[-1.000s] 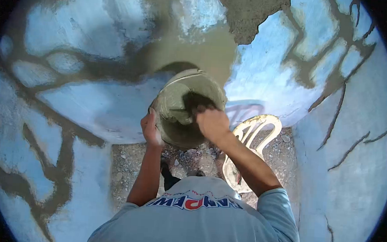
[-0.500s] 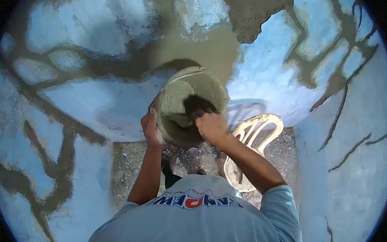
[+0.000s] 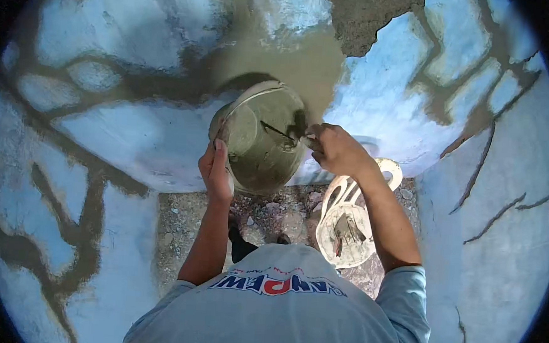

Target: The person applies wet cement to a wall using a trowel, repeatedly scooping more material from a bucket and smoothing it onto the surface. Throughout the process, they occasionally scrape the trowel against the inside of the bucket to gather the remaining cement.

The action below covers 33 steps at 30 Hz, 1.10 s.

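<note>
A round bucket (image 3: 256, 170) with grey-green wet mortar inside is tilted toward the camera in front of the wall. My left hand (image 3: 217, 169) grips its left side, thumb up along the rim. Over the bucket's right rim, my right hand (image 3: 335, 149) is closed around the handle of a trowel (image 3: 278, 132), whose thin dark blade edge shows inside the bucket above the mortar. The fingertips of my right hand are partly hidden behind the handle and the hand itself.
A blue wall (image 3: 138, 138) with grey mortar bands and a rough patch (image 3: 372, 17) rises ahead. Cracks mark the right wall (image 3: 501, 261). A cream plastic chair (image 3: 331, 244) with small items on its seat stands on the gravelly floor (image 3: 186, 219), right of my feet.
My right hand has moved right and up, from inside the bucket to its right rim, and the trowel now shows. The bucket has shifted slightly left and up, revealing more of the chair seat.
</note>
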Tool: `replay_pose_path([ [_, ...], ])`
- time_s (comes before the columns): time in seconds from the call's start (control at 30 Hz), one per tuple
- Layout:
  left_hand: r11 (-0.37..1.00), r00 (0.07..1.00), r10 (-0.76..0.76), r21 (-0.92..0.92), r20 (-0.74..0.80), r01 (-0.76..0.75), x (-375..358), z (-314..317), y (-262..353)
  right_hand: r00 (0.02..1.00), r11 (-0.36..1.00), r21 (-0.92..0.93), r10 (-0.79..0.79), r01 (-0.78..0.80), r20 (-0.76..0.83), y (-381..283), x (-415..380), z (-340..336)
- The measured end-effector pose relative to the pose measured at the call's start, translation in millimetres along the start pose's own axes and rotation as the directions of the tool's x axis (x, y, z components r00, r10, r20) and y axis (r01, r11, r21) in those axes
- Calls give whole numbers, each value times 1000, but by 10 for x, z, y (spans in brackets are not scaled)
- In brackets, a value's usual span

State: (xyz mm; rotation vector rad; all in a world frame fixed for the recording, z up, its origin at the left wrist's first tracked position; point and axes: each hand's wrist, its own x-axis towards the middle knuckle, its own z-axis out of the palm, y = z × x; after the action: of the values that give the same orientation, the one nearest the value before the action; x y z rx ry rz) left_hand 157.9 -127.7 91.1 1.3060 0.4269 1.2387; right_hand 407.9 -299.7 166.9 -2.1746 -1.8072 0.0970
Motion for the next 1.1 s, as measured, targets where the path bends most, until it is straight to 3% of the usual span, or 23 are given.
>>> replay_pose_path([
  [0.07,1000,999,-20,-15,-25,20,8,42,26,996,983,-175,72,-61,58,-134,56,-112],
  [0.1,998,997,-12,-55,-76,8,-17,186,134,997,950,-312,44,-21,67,-145,115,-104],
  [0.13,995,992,-7,-95,-123,-5,-27,275,188,999,941,-338,22,-7,39,-182,146,-74],
  [0.23,987,992,125,-99,-33,-128,-40,63,65,998,911,-411,-43,22,-40,-291,224,81],
  [0.37,986,991,115,-113,-74,-123,-105,-71,-63,996,926,-378,-53,21,-74,-465,252,311],
  [0.47,982,993,117,-144,-30,-121,-130,-328,-270,1000,944,-329,-19,20,6,-675,200,264],
  [0.57,975,993,115,-187,-23,-117,-173,-327,-217,995,979,-183,-94,90,-16,-580,215,359],
  [0.63,983,997,76,-169,-10,-77,-187,-457,-316,993,994,-49,-94,97,75,-562,253,260],
  [0.67,901,921,389,208,3,-381,-170,-595,-448,988,995,19,-99,98,120,-562,279,207],
  [0.7,601,758,639,529,133,-600,-125,-661,-489,984,996,50,-83,76,155,-548,306,175],
  [0.77,553,727,671,555,146,-621,-121,-760,-584,973,994,108,-56,32,226,-522,349,131],
  [0.8,845,881,472,281,5,-455,-141,-548,-330,977,989,141,-79,51,198,-502,353,156],
  [0.83,937,940,338,114,-46,-331,-144,-524,-301,980,982,174,-104,74,170,-460,351,219],
  [0.87,977,976,196,-68,-96,-203,-147,-499,-272,981,973,206,-131,100,142,-435,355,282],
  [1.0,976,953,203,-32,-226,-215,-179,-692,-600,981,973,195,-150,124,121,-433,369,440],
  [1.1,962,978,178,-191,-112,-197,-216,-453,-269,976,949,292,-168,122,139,-466,359,480],
])
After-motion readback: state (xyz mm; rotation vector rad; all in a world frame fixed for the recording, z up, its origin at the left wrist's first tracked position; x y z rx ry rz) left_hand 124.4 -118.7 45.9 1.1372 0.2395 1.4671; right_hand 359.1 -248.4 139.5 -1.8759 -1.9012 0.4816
